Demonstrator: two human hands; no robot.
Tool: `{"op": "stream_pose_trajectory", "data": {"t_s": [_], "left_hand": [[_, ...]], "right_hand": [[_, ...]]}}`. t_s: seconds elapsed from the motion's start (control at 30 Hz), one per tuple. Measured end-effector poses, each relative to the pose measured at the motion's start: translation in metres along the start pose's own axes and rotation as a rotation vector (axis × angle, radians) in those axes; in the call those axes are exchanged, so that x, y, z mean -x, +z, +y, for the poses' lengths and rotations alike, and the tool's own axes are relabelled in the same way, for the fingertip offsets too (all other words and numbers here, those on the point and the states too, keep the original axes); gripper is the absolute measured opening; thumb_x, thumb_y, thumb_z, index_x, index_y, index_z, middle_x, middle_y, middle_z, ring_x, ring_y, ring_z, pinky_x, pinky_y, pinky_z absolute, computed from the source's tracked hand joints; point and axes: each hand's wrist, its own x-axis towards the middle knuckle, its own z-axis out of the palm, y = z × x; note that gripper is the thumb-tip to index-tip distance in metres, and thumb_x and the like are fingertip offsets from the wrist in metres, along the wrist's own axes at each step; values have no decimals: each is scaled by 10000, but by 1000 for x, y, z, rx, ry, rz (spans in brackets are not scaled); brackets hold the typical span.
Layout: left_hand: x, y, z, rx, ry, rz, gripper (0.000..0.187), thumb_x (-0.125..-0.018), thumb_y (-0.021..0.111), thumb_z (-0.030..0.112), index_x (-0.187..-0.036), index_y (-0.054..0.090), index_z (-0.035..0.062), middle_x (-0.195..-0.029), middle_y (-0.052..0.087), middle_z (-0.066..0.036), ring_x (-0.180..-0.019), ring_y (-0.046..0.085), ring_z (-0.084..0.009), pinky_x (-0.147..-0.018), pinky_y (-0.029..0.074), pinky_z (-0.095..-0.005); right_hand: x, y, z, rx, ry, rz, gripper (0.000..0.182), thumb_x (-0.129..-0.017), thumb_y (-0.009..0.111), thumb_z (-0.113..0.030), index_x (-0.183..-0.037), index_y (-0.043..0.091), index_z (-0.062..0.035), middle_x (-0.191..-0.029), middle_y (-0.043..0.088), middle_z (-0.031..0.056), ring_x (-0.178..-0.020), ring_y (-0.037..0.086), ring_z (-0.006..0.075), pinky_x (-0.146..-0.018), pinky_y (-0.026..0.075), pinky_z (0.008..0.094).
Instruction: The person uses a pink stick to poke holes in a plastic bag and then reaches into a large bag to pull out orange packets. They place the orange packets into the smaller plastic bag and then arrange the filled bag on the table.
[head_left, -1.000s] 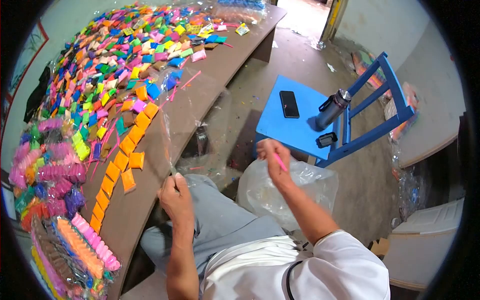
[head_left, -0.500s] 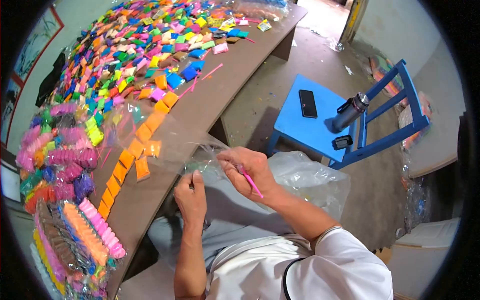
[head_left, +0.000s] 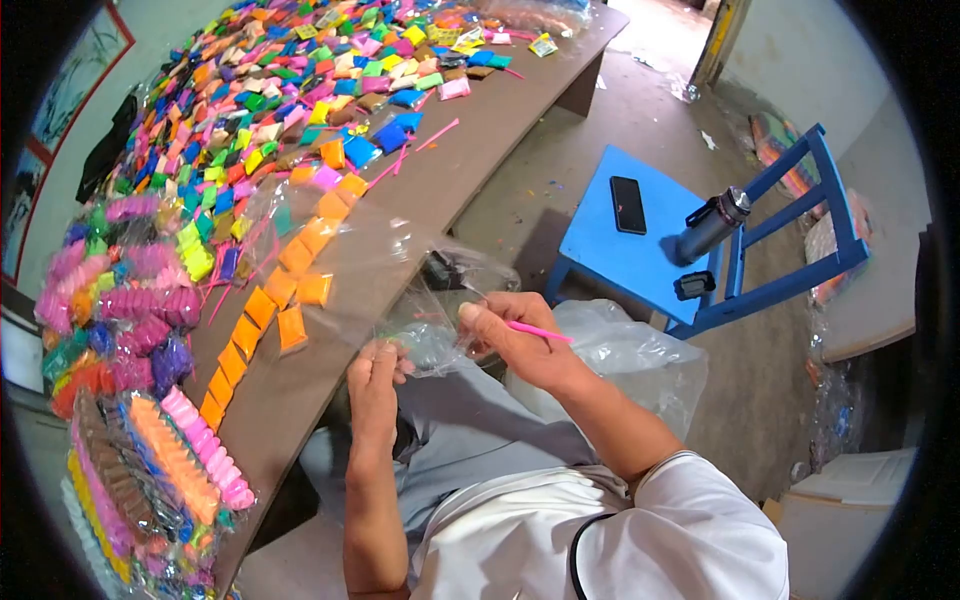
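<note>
A clear plastic bag [head_left: 428, 312] stretches over the table edge and between my hands. The fingers of my left hand [head_left: 374, 385] pinch its near side. My right hand [head_left: 520, 342] is closed on the bag's other side, with a thin pink plastic stick [head_left: 540, 331] tucked in the same grip and pointing right. Under and beside the film, on the table, lies a row of orange packets [head_left: 261, 307], with a couple more packets set alongside. Part of the row shows hazily through the clear plastic.
The brown table [head_left: 350, 300] carries a large heap of colourful packets [head_left: 300, 90], bagged bundles [head_left: 150, 310] and loose pink sticks [head_left: 437, 135]. On the right, a blue chair [head_left: 610, 250] bears a phone [head_left: 628, 205], a metal flask [head_left: 712, 228] and a small black object. Crumpled clear plastic [head_left: 640, 360] lies near my lap.
My right hand has turned and shifted right, so the pink stick now lies nearly level. The bag is spread wider between my hands. The whole view has shifted slightly.
</note>
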Motion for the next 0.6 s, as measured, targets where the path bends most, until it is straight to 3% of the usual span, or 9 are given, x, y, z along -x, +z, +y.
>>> {"op": "stream_pose_trajectory", "data": {"t_s": [0.03,0.17,0.27,0.33,0.6], "left_hand": [[1,0,1,19,6,-7,259,-944,524,227,-975,632,-6,-852,618,-46,-733,549,-114,-680,410,-256],[5,4,6,98,-15,-27,241,-925,496,187,-943,640,-6,-839,619,-51,-744,538,-119,-698,403,-257],[8,4,11,223,-50,-115,196,-906,525,164,-979,612,5,-907,619,-74,-784,575,-156,-719,418,-280],[11,5,12,213,-58,-178,202,-903,520,162,-981,612,-1,-909,620,-81,-788,575,-162,-726,417,-283],[19,10,2,320,-54,-319,252,-918,516,209,-988,617,-12,-929,629,-97,-791,577,-172,-732,405,-282]], "right_hand": [[1,0,0,-62,98,17,357,-955,612,-280,-756,634,16,-674,610,48,-641,578,116,-601,478,275],[3,-1,2,-92,99,-25,377,-942,624,-299,-727,633,11,-669,614,52,-638,590,114,-581,482,282],[-2,-5,12,-155,243,108,312,-920,650,-265,-727,643,-21,-674,609,36,-624,590,107,-559,486,275],[-15,-16,33,-298,451,139,303,-892,684,-269,-676,610,-70,-633,579,6,-577,554,81,-515,433,266],[-14,-18,70,-117,329,100,230,-833,764,-185,-699,607,-84,-641,562,-40,-579,503,54,-526,383,235]]}}
